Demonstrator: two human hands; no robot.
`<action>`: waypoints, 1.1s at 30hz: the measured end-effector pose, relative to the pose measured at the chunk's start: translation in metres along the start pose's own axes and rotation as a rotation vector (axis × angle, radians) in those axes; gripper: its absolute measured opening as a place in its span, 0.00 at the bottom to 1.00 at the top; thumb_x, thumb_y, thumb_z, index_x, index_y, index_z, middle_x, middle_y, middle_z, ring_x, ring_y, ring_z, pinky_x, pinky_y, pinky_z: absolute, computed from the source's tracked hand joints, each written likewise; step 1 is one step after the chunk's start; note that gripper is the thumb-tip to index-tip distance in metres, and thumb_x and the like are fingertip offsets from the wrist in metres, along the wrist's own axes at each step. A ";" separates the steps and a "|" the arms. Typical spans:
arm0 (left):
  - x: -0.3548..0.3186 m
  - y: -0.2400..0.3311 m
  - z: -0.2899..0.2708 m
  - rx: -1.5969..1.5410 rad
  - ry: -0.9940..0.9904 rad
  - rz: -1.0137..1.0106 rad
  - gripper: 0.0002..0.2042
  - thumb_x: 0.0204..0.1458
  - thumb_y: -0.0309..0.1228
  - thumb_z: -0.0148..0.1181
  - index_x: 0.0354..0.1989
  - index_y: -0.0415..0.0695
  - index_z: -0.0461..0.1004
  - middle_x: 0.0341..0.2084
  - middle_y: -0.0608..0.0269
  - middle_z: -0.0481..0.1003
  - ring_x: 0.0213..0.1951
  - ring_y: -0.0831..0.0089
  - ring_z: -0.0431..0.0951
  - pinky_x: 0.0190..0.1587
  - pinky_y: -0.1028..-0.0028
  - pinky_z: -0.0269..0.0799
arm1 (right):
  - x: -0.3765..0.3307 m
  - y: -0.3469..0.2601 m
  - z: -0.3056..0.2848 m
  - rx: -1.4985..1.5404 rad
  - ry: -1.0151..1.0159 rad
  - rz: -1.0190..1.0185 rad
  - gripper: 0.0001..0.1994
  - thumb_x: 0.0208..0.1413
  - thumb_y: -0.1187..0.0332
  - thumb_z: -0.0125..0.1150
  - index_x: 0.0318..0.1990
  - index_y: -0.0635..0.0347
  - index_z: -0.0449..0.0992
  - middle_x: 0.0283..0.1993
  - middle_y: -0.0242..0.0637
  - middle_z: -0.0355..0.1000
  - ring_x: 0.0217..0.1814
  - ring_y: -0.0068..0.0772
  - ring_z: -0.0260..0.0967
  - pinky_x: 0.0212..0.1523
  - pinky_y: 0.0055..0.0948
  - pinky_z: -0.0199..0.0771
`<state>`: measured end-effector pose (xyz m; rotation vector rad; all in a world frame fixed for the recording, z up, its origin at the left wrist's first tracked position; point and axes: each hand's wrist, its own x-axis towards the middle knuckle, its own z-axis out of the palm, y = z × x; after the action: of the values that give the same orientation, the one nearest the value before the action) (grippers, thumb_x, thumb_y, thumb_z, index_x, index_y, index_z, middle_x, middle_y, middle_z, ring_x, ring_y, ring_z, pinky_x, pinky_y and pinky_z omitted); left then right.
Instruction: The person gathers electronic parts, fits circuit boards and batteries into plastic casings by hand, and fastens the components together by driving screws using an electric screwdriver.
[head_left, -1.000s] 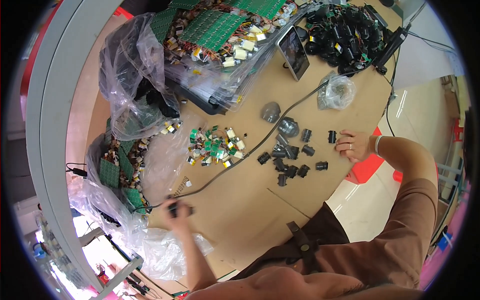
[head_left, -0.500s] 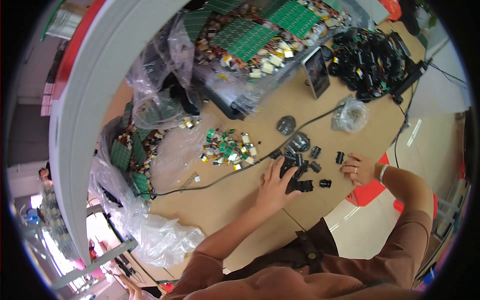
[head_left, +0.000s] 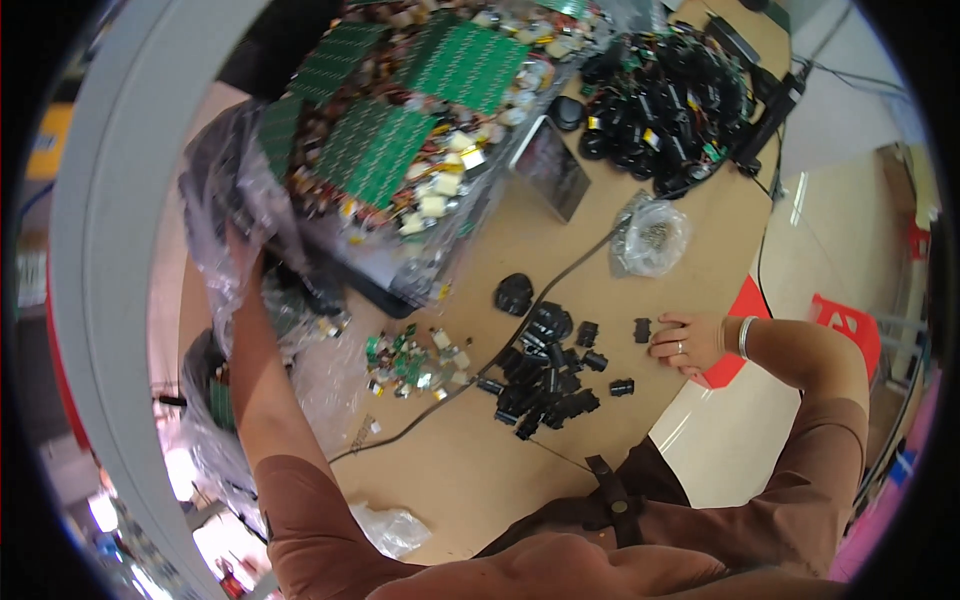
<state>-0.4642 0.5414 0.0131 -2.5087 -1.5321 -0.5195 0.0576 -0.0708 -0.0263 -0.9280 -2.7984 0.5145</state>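
My left arm reaches across to the far left, and my left hand [head_left: 240,262] is in among the clear plastic bag [head_left: 225,195] beside the bin; the film hides its fingers. My right hand [head_left: 692,345] rests at the table's right edge, fingers loosely spread and holding nothing. Just left of its fingertips lies a small black cylindrical part [head_left: 642,330]. A pile of black plastic parts [head_left: 545,385] sits mid-table between my arms, with a few loose ones at its right. Left of them is a small heap of wired components with green boards [head_left: 415,362].
A bin [head_left: 385,285] full of green circuit boards [head_left: 375,150] and wired pieces stands at the back left. A phone-like screen [head_left: 550,168] leans beside it. Black wired parts [head_left: 670,105] are heaped behind a bag of small pieces [head_left: 652,238]. A black cable [head_left: 575,265] crosses the table.
My left hand has left the pile of black parts and swung far left to the plastic bag. My right hand stays at the table edge. The whole view has shifted.
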 end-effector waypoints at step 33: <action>-0.056 0.075 -0.044 -0.104 -0.212 -0.378 0.31 0.46 0.43 0.58 0.59 0.48 0.61 0.50 0.47 0.69 0.53 0.51 0.68 0.54 0.61 0.62 | -0.006 0.000 -0.003 -0.026 0.036 -0.034 0.10 0.46 0.59 0.55 0.33 0.51 0.68 0.55 0.32 0.65 0.58 0.33 0.61 0.63 0.49 0.51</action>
<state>-0.4304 0.4469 0.0367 -2.4191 -2.1319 -0.3972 0.0633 -0.0740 -0.0240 -0.8843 -2.7902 0.4534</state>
